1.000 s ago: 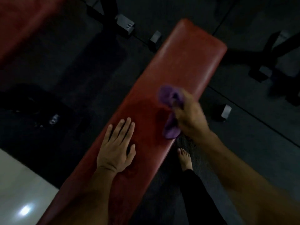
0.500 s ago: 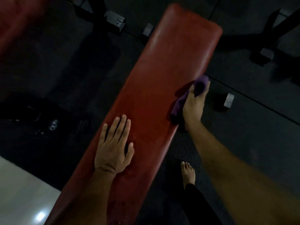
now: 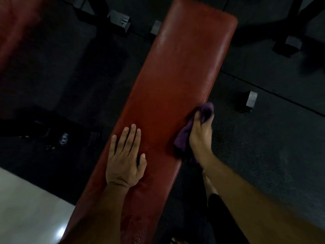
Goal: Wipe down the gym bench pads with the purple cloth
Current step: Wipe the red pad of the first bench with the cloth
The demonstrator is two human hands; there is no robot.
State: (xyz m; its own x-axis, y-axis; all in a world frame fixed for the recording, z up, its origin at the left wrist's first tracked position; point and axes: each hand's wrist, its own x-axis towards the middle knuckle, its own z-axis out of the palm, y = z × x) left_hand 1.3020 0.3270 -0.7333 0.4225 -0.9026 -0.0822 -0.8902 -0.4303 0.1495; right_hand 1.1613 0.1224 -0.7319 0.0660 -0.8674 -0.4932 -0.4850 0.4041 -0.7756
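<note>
A long red bench pad (image 3: 175, 81) runs diagonally from bottom left to top right. My left hand (image 3: 124, 159) lies flat on its near part, fingers straight and pointing up the pad. My right hand (image 3: 200, 132) grips the crumpled purple cloth (image 3: 182, 138) at the pad's right edge, fingers curled over the side. Part of the cloth sticks out above my fingers and part trails onto the pad's top.
A second red pad (image 3: 15, 29) shows at top left. Black frame legs with grey end caps (image 3: 251, 101) stand on the dark rubber floor (image 3: 263, 138). My bare foot (image 3: 210, 185) is beside the bench. Pale tiled floor (image 3: 26, 208) lies at bottom left.
My right hand with the cloth swept from the pad's top across to its right edge and now sits slightly lower along that edge. My left hand stayed flat in place.
</note>
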